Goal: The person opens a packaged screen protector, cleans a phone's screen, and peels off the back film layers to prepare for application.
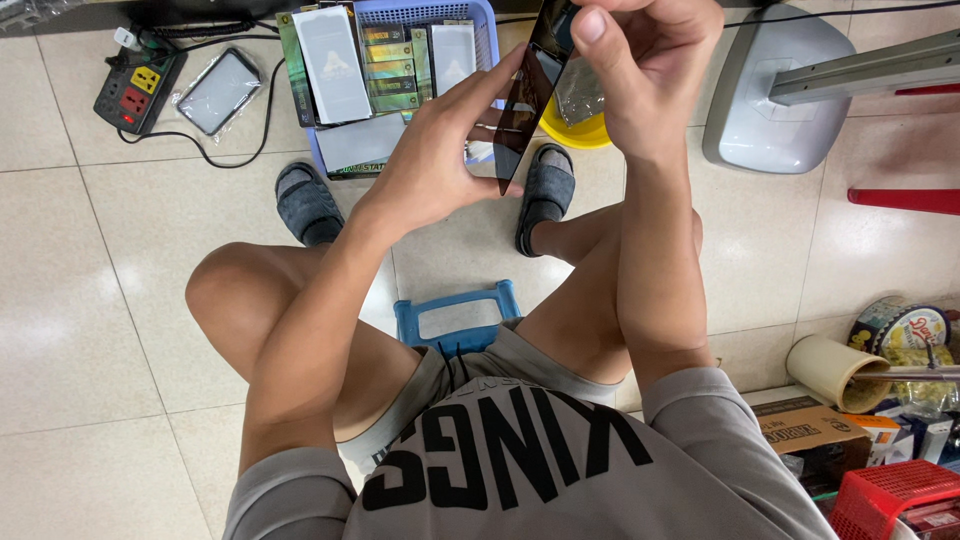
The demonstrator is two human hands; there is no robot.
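Two hands grip a dark phone (528,95) edge-on above the blue basket (486,22): my left hand (440,160) pinches its side, my right hand (640,75) its top. I judge a loosened pinch could drop it onto tile.

Bare tile floor (90,300) wide open at left, free passage. Ahead: blue basket (484,20) of boxes, power strip (138,90) with cable, wrapped phone (218,90) crowd floor. Right: grey fan base (780,100), red basket (890,500), cardboard box (810,425) block way. Blue stool (455,320) between knees.
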